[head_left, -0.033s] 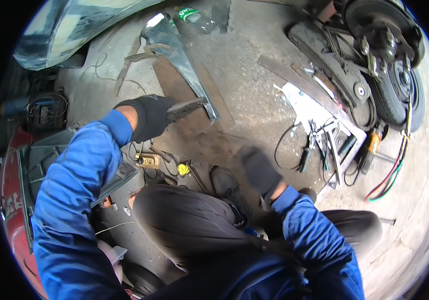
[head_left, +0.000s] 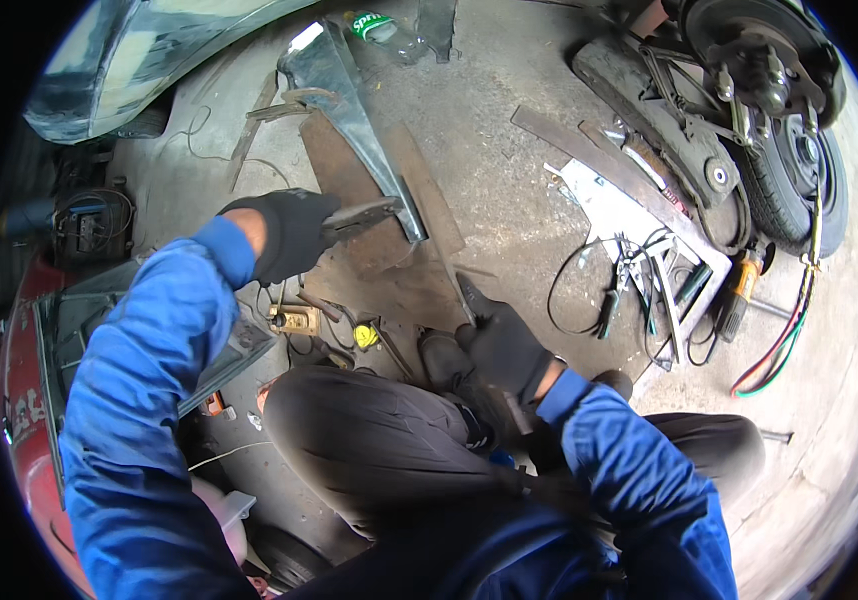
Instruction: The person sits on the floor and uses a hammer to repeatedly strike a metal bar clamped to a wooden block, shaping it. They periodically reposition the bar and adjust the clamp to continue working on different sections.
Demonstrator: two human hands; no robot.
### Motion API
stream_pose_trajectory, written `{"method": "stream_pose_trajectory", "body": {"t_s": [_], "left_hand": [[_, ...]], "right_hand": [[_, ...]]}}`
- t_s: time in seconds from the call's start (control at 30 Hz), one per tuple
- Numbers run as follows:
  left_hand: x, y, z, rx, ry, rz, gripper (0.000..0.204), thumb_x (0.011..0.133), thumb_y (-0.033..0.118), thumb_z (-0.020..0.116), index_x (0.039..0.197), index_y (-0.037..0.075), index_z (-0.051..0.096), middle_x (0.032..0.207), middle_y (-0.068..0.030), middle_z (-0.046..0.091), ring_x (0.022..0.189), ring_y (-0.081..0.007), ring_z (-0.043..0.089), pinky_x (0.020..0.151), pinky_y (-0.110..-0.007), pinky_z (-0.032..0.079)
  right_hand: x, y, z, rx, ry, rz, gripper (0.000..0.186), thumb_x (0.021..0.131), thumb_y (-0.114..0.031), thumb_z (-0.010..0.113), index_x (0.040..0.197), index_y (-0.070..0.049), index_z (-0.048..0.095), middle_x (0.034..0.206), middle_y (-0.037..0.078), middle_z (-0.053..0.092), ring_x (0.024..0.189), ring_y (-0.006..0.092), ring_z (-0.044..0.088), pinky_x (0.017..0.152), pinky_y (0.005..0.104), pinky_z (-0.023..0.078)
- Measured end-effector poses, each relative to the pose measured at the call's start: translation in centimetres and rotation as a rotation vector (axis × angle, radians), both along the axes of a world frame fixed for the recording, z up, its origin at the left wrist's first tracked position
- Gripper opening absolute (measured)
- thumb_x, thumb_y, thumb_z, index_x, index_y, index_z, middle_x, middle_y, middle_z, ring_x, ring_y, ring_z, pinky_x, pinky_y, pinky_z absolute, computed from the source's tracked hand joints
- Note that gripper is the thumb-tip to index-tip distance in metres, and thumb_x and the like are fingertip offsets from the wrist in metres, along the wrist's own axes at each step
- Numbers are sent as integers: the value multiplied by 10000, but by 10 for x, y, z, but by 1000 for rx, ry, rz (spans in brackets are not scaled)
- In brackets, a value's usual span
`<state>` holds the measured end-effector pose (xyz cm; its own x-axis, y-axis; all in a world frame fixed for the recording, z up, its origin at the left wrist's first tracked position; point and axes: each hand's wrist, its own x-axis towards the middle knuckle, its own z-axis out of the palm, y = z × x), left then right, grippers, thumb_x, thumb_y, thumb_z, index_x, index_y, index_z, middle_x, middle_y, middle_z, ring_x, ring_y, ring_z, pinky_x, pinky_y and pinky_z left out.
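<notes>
My left hand [head_left: 294, 232], in a black glove, is closed around a flat, dark metal piece [head_left: 364, 217] that juts out to the right. It hovers over rusty brown sheet metal [head_left: 349, 165] and a long, tapering dark sheet-metal panel [head_left: 354, 110] on the floor. My right hand [head_left: 509, 348], also gloved in black, grips a long, thin tool [head_left: 455, 283]. Its narrow end points up and away toward the sheets, and its other end shows below the fist; its exact kind I cannot make out. The two hands are apart.
At right lie pliers [head_left: 626, 285], a white panel [head_left: 604, 205], an orange-handled power tool [head_left: 746, 285] and wheel parts [head_left: 794, 190]. Nearer me are a yellow tape measure [head_left: 365, 336] and my shoe [head_left: 444, 358]. A green-labelled bottle [head_left: 389, 38] lies far off; a red car part [head_left: 29, 370] stands left.
My right hand, smeared by motion before, now shows sharply, slightly lower and to the left with its tool visible. My left hand has shifted slightly left.
</notes>
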<state>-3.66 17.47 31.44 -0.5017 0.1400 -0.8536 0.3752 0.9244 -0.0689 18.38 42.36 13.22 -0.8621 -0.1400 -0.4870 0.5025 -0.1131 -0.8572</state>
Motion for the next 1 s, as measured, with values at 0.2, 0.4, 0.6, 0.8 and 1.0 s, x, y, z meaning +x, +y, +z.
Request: {"method": "stream_pose_trajectory", "body": {"t_s": [0.2, 0.4, 0.6, 0.8, 1.0], "left_hand": [[8, 4, 1, -10, 18, 61, 334, 1024, 227, 643, 1328, 89, 643, 1049, -235, 774, 941, -401, 775, 818, -516, 600], [-2, 0, -3, 42, 92, -147, 318, 1061, 263, 624, 1314, 72, 636, 1046, -235, 764, 872, -391, 761, 770, -506, 596], [-4, -16, -12, 65, 159, -283, 349, 1027, 255, 659, 1304, 42, 644, 1132, -261, 755, 1065, -447, 744, 911, -534, 578], [2, -35, -23, 160, 180, -246, 315, 1035, 247, 657, 1279, 50, 638, 1106, -265, 748, 1057, -474, 724, 920, -556, 558], [3, -30, -14, 184, 187, -327, 287, 1073, 277, 636, 1291, 91, 619, 1059, -255, 753, 1003, -476, 723, 873, -569, 549]], "right_hand": [[18, 11, -27, 112, -109, -204, 716, 1043, -173, 697, 1701, -113, 421, 679, -14, 578, 508, 103, 517, 473, 312, 459], [5, -30, 7, 117, -82, -191, 788, 1003, -141, 698, 1718, -89, 372, 719, 0, 515, 618, 81, 478, 582, 295, 473], [6, 25, -3, 17, 103, 52, 727, 1004, -150, 773, 1673, -141, 491, 723, -49, 493, 658, 54, 518, 624, 271, 478], [-43, 64, -2, 926, 218, -315, 128, 1029, -154, 672, 1043, -30, 703, 759, 104, 657, 612, 241, 651, 536, 380, 502], [16, 5, -32, -80, 15, 97, 726, 992, -152, 752, 1673, -183, 502, 679, -18, 547, 488, 97, 490, 480, 306, 472]]}}
